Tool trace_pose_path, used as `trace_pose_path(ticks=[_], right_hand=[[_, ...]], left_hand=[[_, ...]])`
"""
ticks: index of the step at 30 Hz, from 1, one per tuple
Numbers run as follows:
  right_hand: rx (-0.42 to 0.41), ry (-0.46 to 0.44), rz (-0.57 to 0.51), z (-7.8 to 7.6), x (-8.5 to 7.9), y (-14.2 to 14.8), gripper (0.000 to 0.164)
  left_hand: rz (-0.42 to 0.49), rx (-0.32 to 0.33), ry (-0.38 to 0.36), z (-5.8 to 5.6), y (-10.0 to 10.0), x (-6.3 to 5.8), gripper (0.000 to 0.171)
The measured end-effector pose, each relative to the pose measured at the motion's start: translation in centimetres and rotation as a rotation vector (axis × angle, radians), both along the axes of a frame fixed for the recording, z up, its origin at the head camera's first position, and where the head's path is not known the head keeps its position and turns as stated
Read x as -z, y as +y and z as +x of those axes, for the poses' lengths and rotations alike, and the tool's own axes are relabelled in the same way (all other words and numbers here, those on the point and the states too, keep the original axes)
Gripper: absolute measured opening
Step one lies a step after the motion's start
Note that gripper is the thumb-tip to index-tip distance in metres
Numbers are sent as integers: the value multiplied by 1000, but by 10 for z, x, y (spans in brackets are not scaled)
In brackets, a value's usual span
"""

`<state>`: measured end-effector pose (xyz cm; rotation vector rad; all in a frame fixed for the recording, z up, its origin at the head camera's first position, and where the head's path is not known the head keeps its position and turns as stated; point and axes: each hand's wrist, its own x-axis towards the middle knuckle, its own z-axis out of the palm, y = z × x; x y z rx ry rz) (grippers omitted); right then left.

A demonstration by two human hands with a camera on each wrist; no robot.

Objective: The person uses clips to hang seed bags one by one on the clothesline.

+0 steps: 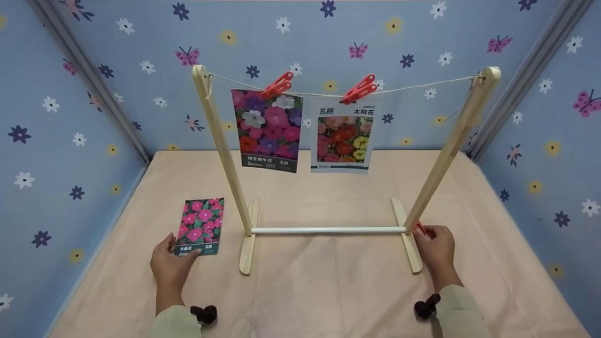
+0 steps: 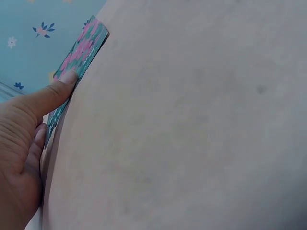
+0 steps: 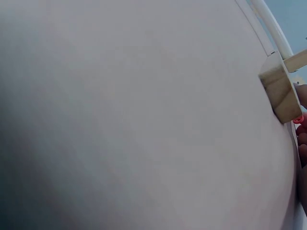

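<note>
A seed packet with pink flowers [image 1: 202, 220] is at the left of the table, its lower edge in my left hand [image 1: 171, 265]. In the left wrist view my thumb lies across the front of this packet [image 2: 81, 55] and the fingers are at its other side. My right hand [image 1: 437, 246] is beside the right foot of a wooden stand [image 1: 455, 145], pinching a small red clothespin [image 1: 420, 228] that is mostly hidden by the stand and fingers. In the right wrist view only a bit of the red clothespin [image 3: 298, 119] shows behind the wooden foot [image 3: 282, 93].
A string [image 1: 422, 86] spans the stand's posts. From it hang a purple-and-pink flower packet [image 1: 270, 126] and a white-bordered flower packet [image 1: 342, 141], each under a red clothespin. A white bar [image 1: 328, 230] joins the feet on the peach tablecloth [image 1: 324, 281]. Patterned blue walls enclose the table.
</note>
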<state>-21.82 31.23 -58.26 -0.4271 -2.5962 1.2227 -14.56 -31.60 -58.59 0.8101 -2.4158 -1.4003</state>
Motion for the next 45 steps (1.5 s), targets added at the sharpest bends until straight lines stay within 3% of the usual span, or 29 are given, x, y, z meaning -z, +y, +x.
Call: trace_pose_path(ticks=[8,15,24,31,37,45], right_hand=[[15,-19,-38,1,-1,2,36],[81,-25,-209,4,-4,8,42],[83,69,-306,8,-6,13,41],[79,12,-425,13,-9,19,51],[71,-57,-499,18,-12,24,56],[76,-60,-552,22,-14,26,49]], left_hand=[[7,-27,-15,1,0,0,92],[63,-49,-43,2,-4,-4,89],[122,-67,-16,1,-7,-5,81],[285,-111,-21,0,-10,-12,78],[226,-119,-11,1,-10,-11,71],[272,-126,9,-1,-8,-9,71]])
